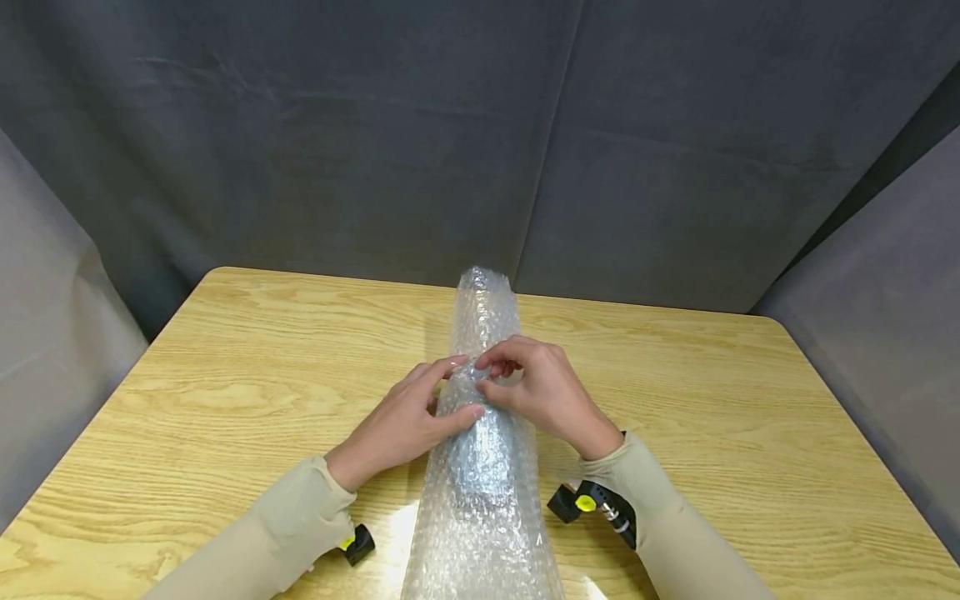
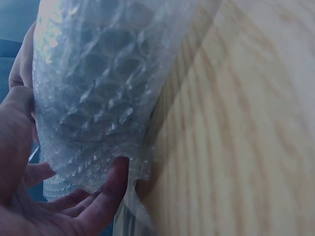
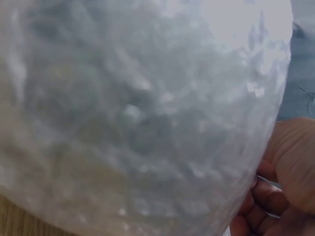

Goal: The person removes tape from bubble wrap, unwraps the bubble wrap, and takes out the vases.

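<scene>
A long bundle of clear bubble wrap [image 1: 487, 533] lies lengthwise on the table, narrower at its far end. Something bluish and shiny shows through its middle, its kind hidden by the wrap. My left hand [image 1: 408, 421] holds the bundle from the left, thumb on top. In the left wrist view its fingers [image 2: 115, 184] curl along the wrap's lower edge. Over the top of the wrap, my right hand [image 1: 543, 392] has bent fingers, with thumb and index tips close together at the surface. Whether they pinch a bit of wrap is too small to tell.
The wooden table [image 1: 225, 400] extends to both sides of the bundle. A dark grey curtain [image 1: 375, 167] hangs behind the table's far edge, with lighter grey cloth [image 1: 885, 333] at the sides. Black wrist cameras [image 1: 566, 502] sit under both sleeves, close to the tabletop.
</scene>
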### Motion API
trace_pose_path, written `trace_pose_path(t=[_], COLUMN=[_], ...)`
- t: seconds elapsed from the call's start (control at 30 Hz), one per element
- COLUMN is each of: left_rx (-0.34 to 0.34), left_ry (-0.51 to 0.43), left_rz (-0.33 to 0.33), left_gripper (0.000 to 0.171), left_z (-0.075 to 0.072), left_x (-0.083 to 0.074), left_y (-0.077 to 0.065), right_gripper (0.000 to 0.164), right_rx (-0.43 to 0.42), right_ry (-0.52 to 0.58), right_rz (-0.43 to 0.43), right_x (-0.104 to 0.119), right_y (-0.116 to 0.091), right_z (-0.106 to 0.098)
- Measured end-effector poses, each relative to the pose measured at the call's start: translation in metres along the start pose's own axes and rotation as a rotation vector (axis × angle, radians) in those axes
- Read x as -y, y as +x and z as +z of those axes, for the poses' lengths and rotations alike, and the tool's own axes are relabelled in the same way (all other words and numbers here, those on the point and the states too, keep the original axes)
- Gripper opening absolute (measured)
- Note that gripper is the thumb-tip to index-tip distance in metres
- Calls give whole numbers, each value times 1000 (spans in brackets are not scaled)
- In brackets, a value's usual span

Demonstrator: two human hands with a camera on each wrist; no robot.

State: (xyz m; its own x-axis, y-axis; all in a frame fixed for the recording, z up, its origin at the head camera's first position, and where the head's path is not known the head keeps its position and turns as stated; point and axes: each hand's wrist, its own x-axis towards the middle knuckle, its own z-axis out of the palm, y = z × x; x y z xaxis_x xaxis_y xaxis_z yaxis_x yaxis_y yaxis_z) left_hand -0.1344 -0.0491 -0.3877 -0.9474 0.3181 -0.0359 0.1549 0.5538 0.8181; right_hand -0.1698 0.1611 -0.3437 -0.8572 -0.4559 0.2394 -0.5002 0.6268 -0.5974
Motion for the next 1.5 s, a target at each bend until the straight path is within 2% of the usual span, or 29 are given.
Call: trace_pose_path(t=[0.33, 0.6, 0.73, 0.9, 1.13, 1.4, 1.5], left_rx=[-5, 0, 1, 3, -1, 3, 1], left_ry=[3, 1, 3, 4, -2, -4, 1], left_rz=[10, -2, -4, 2, 2, -6, -3], left_gripper=[74, 73, 74, 74, 74, 74, 73], left_z=[1, 0, 0, 1, 1, 1, 1], left_x=[0, -1, -1, -1, -1, -1, 0], left_y=[0, 0, 0, 0, 1, 1, 1], right_gripper=[9, 7, 10, 19, 19, 27, 23], right_rx=[-22, -8, -10, -54, -106, -94, -91], right_ry=[-9, -5, -5, 2, 36, 53, 52], right_rz=[-59, -52, -47, -51, -52, -4, -2], right_x=[0, 1, 1, -1, -3, -5, -4], right_y=[0, -2, -2, -2, 0, 1, 1], right_z=[1, 0, 0, 0, 0, -1, 0])
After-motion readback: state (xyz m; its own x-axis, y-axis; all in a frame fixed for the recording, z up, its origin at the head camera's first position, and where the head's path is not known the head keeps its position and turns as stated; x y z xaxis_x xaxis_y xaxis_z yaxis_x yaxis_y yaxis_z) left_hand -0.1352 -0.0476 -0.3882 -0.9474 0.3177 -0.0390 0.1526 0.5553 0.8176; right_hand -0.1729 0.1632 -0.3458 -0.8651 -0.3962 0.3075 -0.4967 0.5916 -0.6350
